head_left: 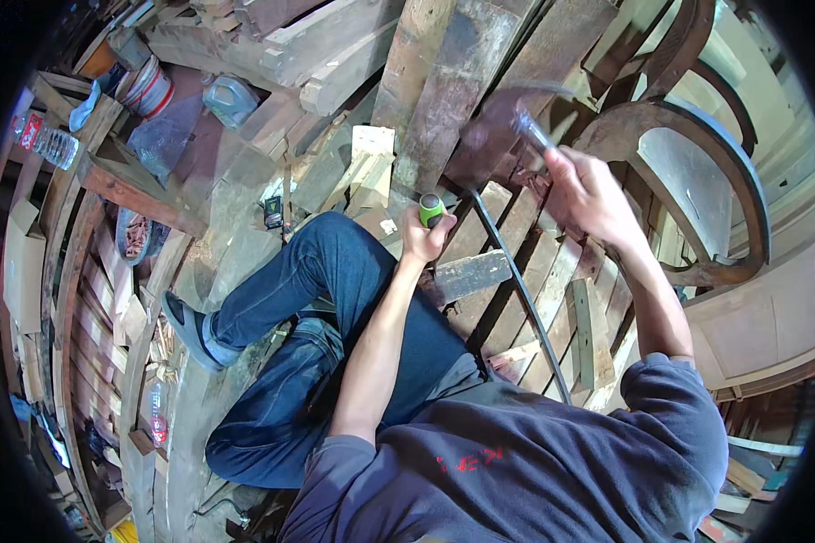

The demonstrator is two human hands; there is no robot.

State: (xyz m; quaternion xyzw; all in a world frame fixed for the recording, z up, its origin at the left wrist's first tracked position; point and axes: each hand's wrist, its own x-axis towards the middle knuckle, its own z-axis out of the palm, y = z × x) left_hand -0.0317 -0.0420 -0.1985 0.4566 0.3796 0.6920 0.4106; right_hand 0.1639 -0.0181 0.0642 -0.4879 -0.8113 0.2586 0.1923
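My left hand (418,237) is closed around the green handle of a chisel (431,208), its dark round end cap facing up. The chisel's blade is hidden below my fist. Off to the right, my right hand (590,195) grips a hammer (536,136) raised over the planks, its head smeared by motion. A short wood block (473,275) lies just right of my left wrist. Between my two arms, a long thin black bar (521,285) slants across the slatted timber. Beyond my left hand are pale split pieces of wood (371,167).
Wide weathered boards (462,72) stretch away at the top. A curved wooden frame (756,199) stands at the right. Leftward are a clear jug (231,100), a white bucket (148,90), a plastic bottle (54,147) and a small black device (273,212). Wood chips litter the planks.
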